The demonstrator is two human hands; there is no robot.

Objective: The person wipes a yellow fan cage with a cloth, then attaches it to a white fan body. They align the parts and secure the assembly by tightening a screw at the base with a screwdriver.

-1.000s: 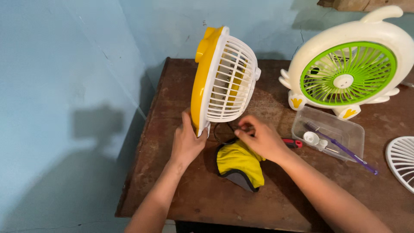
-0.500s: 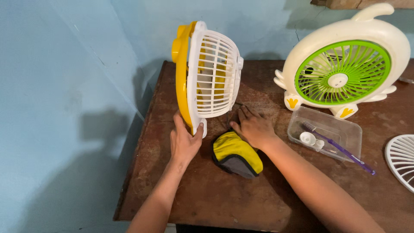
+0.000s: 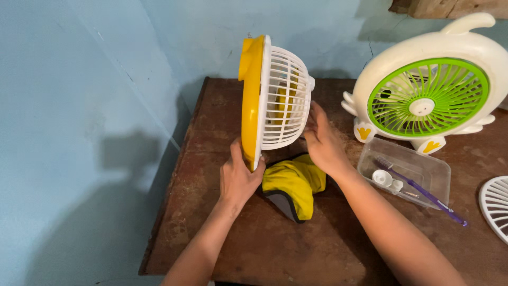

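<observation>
Hands are seen at a small yellow plastic fan with a white grille, which is held upright and edge-on over the left part of the brown, worn wooden desk. The left hand is closed around the fan's lower yellow rim, its grip pressed onto the rim with the thumb at the front edge. The right hand is laid against the right side of the white grille, fingers spread and extended upward; the grip is open, flat to the grille rather than pinching it.

Just below the fan, between the two wrists, a crumpled yellow cloth with a grey edge is lying on the desk. To the right, a clear rectangular plastic tray is placed, in which a purple-handled brush and a small white cap are held. Behind the tray, a larger cream-coloured fan with a green grille is stood against the blue wall. At the far right edge, part of a loose white fan grille is visible.
</observation>
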